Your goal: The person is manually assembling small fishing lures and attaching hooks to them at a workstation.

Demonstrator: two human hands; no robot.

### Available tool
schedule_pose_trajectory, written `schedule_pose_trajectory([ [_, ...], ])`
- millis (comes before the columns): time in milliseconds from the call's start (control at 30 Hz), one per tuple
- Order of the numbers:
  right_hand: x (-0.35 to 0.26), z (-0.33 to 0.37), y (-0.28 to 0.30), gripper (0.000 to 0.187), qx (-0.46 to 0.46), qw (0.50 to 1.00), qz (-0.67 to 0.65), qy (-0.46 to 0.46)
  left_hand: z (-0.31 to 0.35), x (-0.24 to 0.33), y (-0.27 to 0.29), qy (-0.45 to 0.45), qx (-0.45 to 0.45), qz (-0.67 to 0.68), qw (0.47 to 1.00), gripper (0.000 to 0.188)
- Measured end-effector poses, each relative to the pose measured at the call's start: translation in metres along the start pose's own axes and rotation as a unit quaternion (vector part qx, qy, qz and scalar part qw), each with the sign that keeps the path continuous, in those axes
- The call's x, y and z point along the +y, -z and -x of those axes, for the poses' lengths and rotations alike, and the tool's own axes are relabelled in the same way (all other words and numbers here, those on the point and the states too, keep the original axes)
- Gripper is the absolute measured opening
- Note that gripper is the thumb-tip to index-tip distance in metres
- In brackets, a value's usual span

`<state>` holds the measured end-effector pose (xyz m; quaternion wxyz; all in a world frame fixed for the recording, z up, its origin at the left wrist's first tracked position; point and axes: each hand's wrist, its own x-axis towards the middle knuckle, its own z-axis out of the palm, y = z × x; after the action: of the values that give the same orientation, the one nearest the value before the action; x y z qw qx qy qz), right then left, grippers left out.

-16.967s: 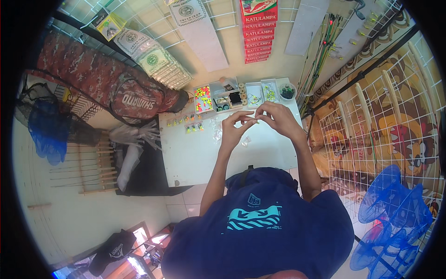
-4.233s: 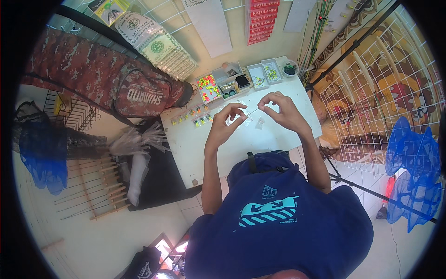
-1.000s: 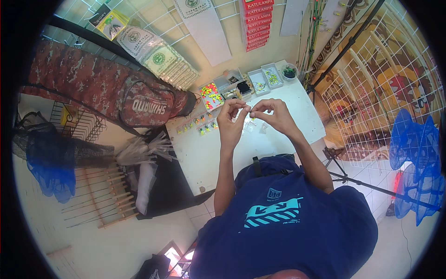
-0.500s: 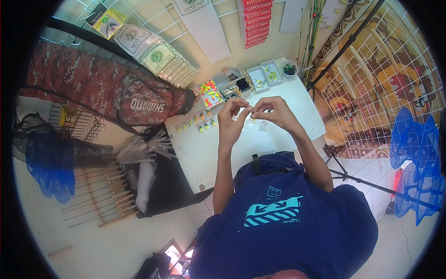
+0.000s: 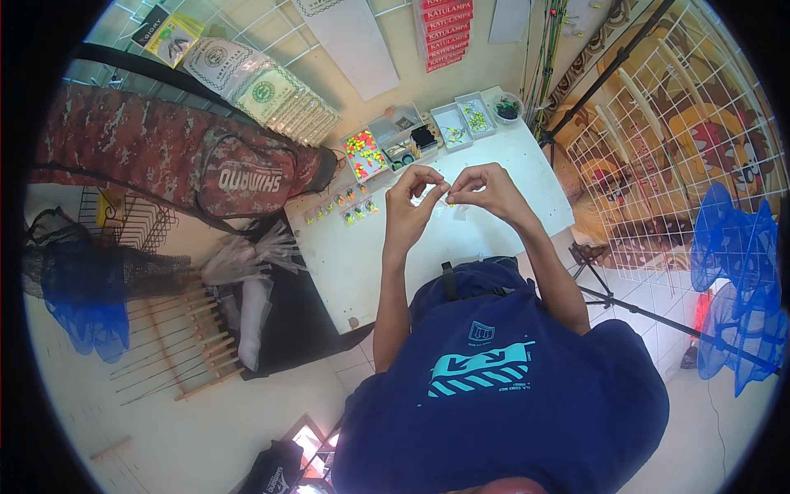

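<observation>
Over the white table (image 5: 346,280), my left hand (image 5: 411,202) and my right hand (image 5: 487,193) are raised close together. Thumb and index finger are pinched on each, the fingertips nearly meeting. Whatever they pinch is too small to make out. On the table just beyond them stands a tray of red and yellow beads or floats (image 5: 363,155). Small clear packets with colourful pieces (image 5: 359,212) lie left of my left hand. A little clear plastic piece (image 5: 459,213) rests below my fingers.
Along the table's back are a grey box of dark items (image 5: 421,138), trays of small yellow-green pieces (image 5: 475,117) and a round tub (image 5: 506,107). A camouflage rod bag (image 5: 239,177) hangs at left. Black stand legs (image 5: 609,300) and blue nets (image 5: 732,288) are at right.
The surroundings have shifted slightly up and left in view. Both hands keep their pinch, fingertips close together as before.
</observation>
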<state>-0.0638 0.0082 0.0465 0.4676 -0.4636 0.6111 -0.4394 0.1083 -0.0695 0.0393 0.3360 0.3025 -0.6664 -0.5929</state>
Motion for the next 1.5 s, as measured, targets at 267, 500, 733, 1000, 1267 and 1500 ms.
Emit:
schedule_pose_trajectory([
  [267,0.022,0.007,-0.005,0.017,0.133,0.974,0.141,0.12,-0.005,-0.003,-0.01,-0.026,0.002,-0.092,0.995,0.016],
  [500,0.05,0.019,0.021,0.016,0.2,0.979,0.03,0.007,-0.015,-0.077,-0.034,-0.012,0.106,-0.14,0.984,0.023],
  [733,0.078,0.04,0.041,0.018,0.234,0.97,-0.017,-0.068,0.006,-0.169,-0.066,-0.001,-0.011,-0.439,0.898,0.058],
  [1000,0.115,0.039,0.041,0.015,0.245,0.961,-0.053,-0.119,0.012,-0.207,-0.073,0.03,-0.068,-0.456,0.887,0.06],
  [1267,0.151,0.011,0.021,0.017,0.165,0.974,-0.116,-0.1,0.003,-0.185,-0.055,0.247,-0.071,0.094,0.962,0.046],
  [1500,0.122,0.004,0.022,0.015,0.163,0.984,-0.073,-0.01,0.004,-0.142,-0.041,0.226,-0.017,0.307,0.924,0.039],
])
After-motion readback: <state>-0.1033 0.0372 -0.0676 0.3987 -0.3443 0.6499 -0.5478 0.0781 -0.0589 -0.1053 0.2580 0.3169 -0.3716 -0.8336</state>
